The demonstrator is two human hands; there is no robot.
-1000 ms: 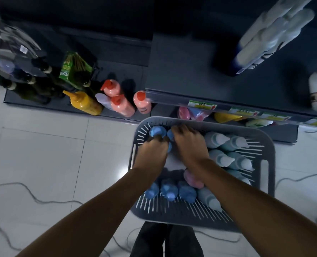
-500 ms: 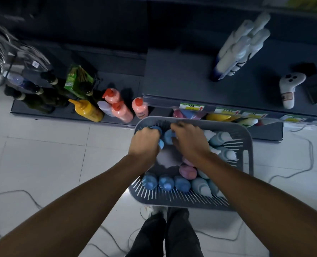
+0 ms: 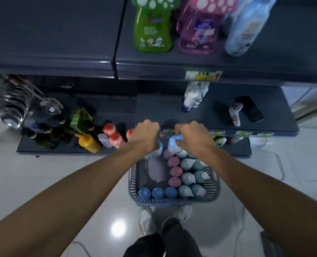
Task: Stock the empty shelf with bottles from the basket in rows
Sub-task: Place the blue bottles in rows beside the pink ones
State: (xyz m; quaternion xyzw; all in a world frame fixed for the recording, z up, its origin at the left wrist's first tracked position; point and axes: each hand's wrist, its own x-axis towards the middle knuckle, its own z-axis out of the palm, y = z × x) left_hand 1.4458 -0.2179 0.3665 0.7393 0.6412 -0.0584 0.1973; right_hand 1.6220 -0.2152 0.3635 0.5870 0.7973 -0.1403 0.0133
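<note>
I see the basket (image 3: 133,184) standing on the white tiled floor (image 3: 52,173) at centre. The upper shelf (image 3: 172,60) carries a green bottle (image 3: 153,28), a pink bottle (image 3: 198,28) and a blue bottle (image 3: 245,30) at upper right. The lower shelf (image 3: 163,108) holds white bottles (image 3: 193,97) and, I think, a phone (image 3: 251,111).

Background items on the racks
Green bottle (image 3: 152,32), pink bottle (image 3: 198,28) and pale blue bottle (image 3: 245,32) are stood side by side up top; white controller (image 3: 235,112) is laid just beside black phone (image 3: 251,111); yellow squeeze bottle (image 3: 88,143) and green carton (image 3: 79,118) are seen lower left.
</note>
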